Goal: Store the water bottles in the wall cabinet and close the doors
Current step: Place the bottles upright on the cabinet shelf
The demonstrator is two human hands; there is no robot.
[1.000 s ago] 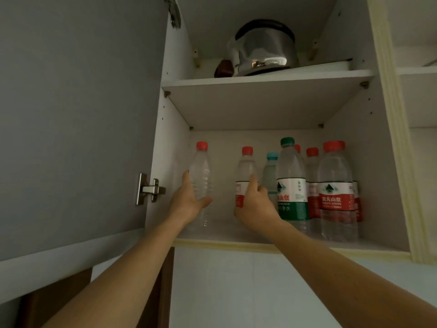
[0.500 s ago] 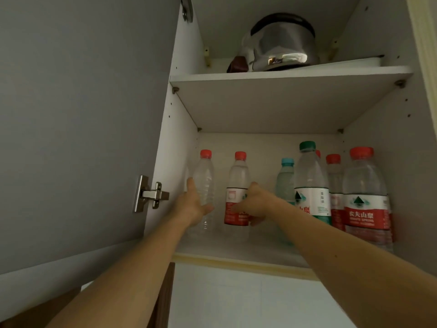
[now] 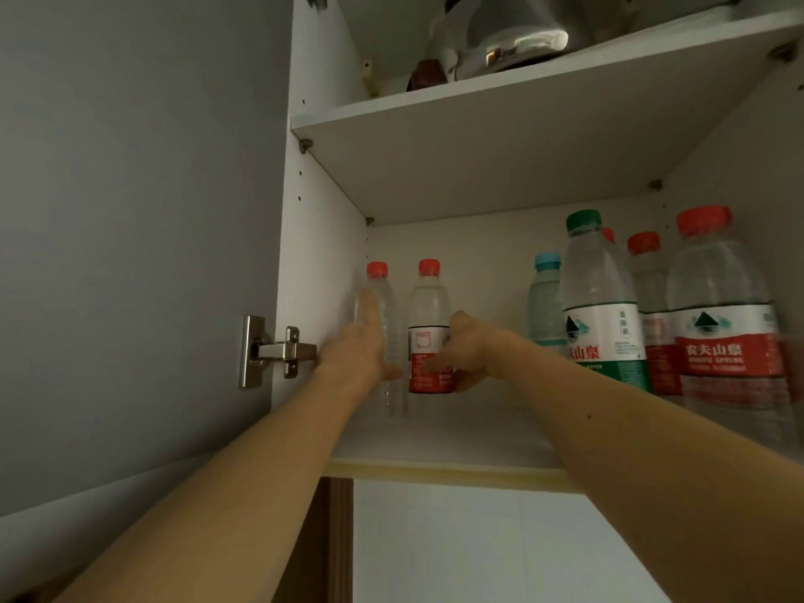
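Observation:
Both my arms reach into the lower shelf (image 3: 457, 446) of the open wall cabinet. My left hand (image 3: 363, 348) wraps an unlabelled clear bottle (image 3: 385, 306) with a red cap at the far left. My right hand (image 3: 467, 352) grips a red-labelled bottle (image 3: 428, 315) with a red cap right beside it. Both bottles stand upright near the back wall. To the right stand several more bottles: a light-blue-capped one (image 3: 544, 302), a green-capped one (image 3: 598, 306) and a red-capped one (image 3: 722, 315) in front.
The grey cabinet door (image 3: 130, 211) stands open at the left on a metal hinge (image 3: 272, 351). An upper shelf (image 3: 522, 93) carries a shiny metal pot (image 3: 500, 32). White tiled wall (image 3: 478, 546) lies below the cabinet.
Both hands have pushed their bottles deeper and leftwards on the shelf, side by side. The view has shifted, so the cabinet appears further right and closer.

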